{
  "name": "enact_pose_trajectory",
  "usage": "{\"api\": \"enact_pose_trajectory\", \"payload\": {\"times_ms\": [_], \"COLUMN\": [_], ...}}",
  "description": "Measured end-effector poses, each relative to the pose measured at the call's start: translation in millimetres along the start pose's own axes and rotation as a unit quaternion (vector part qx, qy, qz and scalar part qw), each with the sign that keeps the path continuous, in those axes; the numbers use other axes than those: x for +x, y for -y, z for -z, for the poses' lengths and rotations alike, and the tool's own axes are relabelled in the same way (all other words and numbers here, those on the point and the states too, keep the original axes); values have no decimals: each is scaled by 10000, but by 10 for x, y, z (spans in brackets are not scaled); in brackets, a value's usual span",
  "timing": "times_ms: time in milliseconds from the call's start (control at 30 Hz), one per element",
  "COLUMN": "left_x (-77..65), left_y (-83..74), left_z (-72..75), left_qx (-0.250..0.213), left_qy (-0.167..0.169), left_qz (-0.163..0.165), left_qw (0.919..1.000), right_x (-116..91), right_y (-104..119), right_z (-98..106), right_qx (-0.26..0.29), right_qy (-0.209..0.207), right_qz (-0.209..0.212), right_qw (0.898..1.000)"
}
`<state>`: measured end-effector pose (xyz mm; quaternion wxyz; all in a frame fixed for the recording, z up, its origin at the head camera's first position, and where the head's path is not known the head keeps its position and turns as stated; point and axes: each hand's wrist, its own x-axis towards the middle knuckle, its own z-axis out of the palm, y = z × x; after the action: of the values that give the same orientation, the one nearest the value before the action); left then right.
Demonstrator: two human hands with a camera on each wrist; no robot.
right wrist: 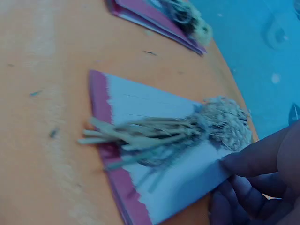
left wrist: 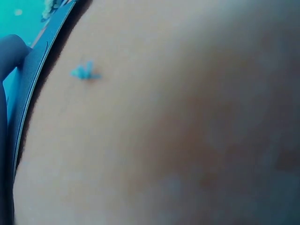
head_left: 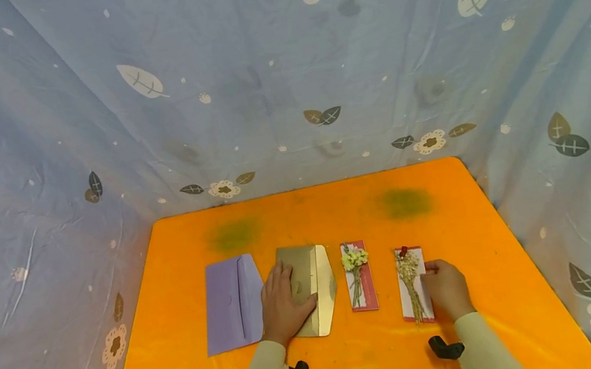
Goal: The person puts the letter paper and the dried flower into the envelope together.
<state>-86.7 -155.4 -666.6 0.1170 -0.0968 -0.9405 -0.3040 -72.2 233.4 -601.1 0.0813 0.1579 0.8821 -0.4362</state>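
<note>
Red-edged flower card (head_left: 415,286) in right hand's (head_left: 447,287) pinch, left hand (head_left: 283,307) flat on gold envelope (head_left: 302,272)

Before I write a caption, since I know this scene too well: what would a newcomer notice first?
Likely the bright orange tabletop, across the lower part of the head view. Next, the dried-flower bunch at right, on the white-and-red card whose edge the right hand holds. Further left, the left hand rests on a gold envelope, with a purple envelope beside it.

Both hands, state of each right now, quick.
Left hand: open, resting on the gold envelope.
Right hand: closed, pinching the edge of the red-and-white card with dried flowers.
</note>
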Motion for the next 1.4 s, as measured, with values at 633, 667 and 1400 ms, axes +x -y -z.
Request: {"api": "enact_pose_trajectory", "payload": {"times_ms": [633,667,1400], "left_x": [-13,-10,-8], "left_y": [-12,-8,19], "left_z": [26,24,-7], "left_qx": [7,20,94], "left_qy": [84,94,46], "left_qz": [87,86,12], "left_qw": [9999,9999,9999], "right_x": [0,-5,-40], "right_y": [-66,-61,60], "right_z": [312,330,522], "right_qx": [484,531,1748], "right_qy": [36,8,-18], "right_qz": [-293,-298,-237], "right_qw": [9984,9981,9843]}}
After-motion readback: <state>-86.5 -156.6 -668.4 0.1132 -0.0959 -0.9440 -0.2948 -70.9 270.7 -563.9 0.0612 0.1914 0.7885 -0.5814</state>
